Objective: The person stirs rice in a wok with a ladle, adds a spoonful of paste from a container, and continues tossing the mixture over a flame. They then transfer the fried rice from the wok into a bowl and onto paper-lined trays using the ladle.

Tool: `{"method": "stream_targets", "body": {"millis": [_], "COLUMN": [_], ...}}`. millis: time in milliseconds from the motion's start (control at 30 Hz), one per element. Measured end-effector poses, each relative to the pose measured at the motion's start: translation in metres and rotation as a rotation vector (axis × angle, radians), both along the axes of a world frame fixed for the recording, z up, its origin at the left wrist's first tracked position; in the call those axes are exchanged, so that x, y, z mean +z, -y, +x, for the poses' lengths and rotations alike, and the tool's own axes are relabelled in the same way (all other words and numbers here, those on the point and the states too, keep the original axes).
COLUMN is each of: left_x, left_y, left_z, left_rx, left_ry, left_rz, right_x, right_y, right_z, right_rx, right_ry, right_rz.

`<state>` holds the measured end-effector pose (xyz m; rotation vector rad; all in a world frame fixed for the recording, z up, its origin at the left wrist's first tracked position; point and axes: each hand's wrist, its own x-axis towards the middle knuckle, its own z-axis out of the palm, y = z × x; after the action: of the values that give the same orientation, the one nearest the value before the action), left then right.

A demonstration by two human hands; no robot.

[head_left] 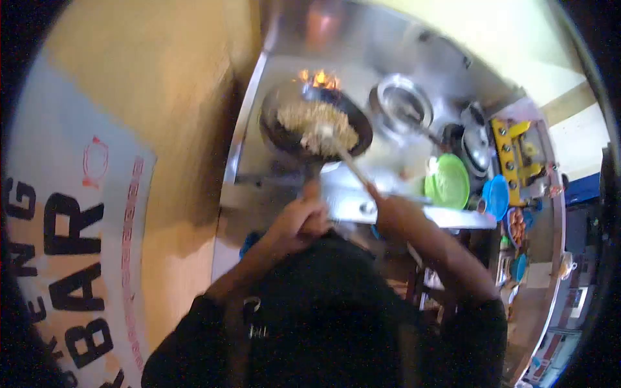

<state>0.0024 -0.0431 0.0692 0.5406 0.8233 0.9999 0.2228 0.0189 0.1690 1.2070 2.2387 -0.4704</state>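
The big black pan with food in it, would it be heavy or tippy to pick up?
The pan is probably heavy, because food covers much of its inside. It looks like stiff metal, so it likely wouldn't bend. It might tip, since its sides curve and the left hand holds one side.

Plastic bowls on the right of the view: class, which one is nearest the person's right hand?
The green bowl: its colour sets it apart, and it sits closer to the right hand than the blue bowl.
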Motion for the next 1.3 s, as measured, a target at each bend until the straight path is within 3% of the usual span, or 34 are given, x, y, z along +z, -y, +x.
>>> {"method": "stream_targets", "body": {"millis": [67,100,133,233,267,333,400,433,467,500,567,633,667,733,767,800,867,933,1000,1067,1100,1167,1233,1267,1300], "left_x": [-0.01,-0.017,-0.024,-0.058,-0.078,-0.092,-0.099,-0.108,-0.163,-0.211,-0.102,-0.043,-0.031,-0.017,-0.025,-0.035,-0.036,-0.059,-0.049,-0.053,-0.06,-0.092,-0.11,-0.11,-0.108], "left_y": [0.029,0.025,0.02,-0.036,-0.038,-0.046,-0.056,-0.071,-0.094,-0.116,-0.129,-0.159,-0.176,-0.207,-0.221,-0.216,-0.198,-0.185,-0.134,-0.101,-0.085,-0.064,-0.053,-0.057,-0.065], "left_z": [-0.021,-0.014,-0.002,0.0,-0.015,-0.027,-0.03,-0.041,-0.043,-0.044,-0.042,-0.035,-0.012,0.06,0.086,0.098,0.095,0.064,0.04,0.001,-0.008,-0.022,-0.03,-0.033,-0.036], "left_rx": [-0.022,-0.116,-0.112,0.084,0.053,0.04,0.023,-0.055,0.165,0.383,0.706,0.686,0.692,0.336,0.401,0.373,0.166,0.07,0.364,0.611,0.599,0.397,0.182,0.176,0.104], "left_ry": [0.517,0.412,0.413,0.319,0.465,0.611,0.235,-0.015,-0.546,-1.075,-0.804,-0.212,-0.211,0.654,0.452,0.63,0.238,-0.451,-0.581,-1.275,-1.278,-0.787,-0.281,-0.284,0.075], "left_rz": [-0.178,-0.226,-0.256,-0.135,-0.141,-0.136,-0.086,-0.108,0.104,0.326,0.334,0.177,0.173,-0.083,-0.213,-0.313,-0.171,0.178,0.409,0.812,0.811,0.269,-0.253,-0.256,-0.289], "right_x": [0.015,-0.008,-0.013,-0.062,-0.036,-0.064,-0.047,-0.034,-0.019,-0.001,0.042,0.043,0.044,-0.021,-0.044,-0.055,-0.067,-0.088,-0.102,-0.105,-0.103,-0.121,-0.135,-0.121,-0.094], "right_y": [-0.005,-0.01,-0.019,-0.055,-0.051,-0.046,-0.032,-0.024,-0.016,-0.009,0.006,0.008,0.01,-0.003,-0.017,-0.039,-0.061,-0.081,-0.104,-0.132,-0.143,-0.155,-0.146,-0.123,-0.098], "right_z": [0.012,0.015,-0.006,0.017,0.006,0.031,0.025,0.021,0.019,0.016,0.006,0.02,0.017,-0.007,-0.005,0.0,0.009,0.021,0.011,-0.021,-0.042,-0.065,-0.061,-0.051,-0.037], "right_rx": [0.083,0.091,-0.021,-0.026,-0.173,-0.149,-0.22,-0.266,-0.315,-0.364,-0.372,-0.358,-0.418,-0.313,-0.405,-0.469,-0.442,-0.24,-0.246,-0.259,-0.296,-0.144,-0.025,0.086,0.104], "right_ry": [-0.01,-0.115,0.036,-0.293,-0.176,-0.278,-0.311,-0.502,-0.691,-0.717,-0.677,-0.805,-0.819,-0.404,-0.47,-0.537,-0.565,-0.674,-0.621,-0.56,-0.497,-0.52,-0.378,-0.281,-0.198], "right_rz": [-0.01,0.062,0.022,0.269,0.194,0.366,0.365,0.427,0.486,0.477,0.564,0.514,0.428,0.204,0.211,0.237,0.242,0.367,0.328,0.304,0.272,0.276,0.243,0.265,0.235]}}
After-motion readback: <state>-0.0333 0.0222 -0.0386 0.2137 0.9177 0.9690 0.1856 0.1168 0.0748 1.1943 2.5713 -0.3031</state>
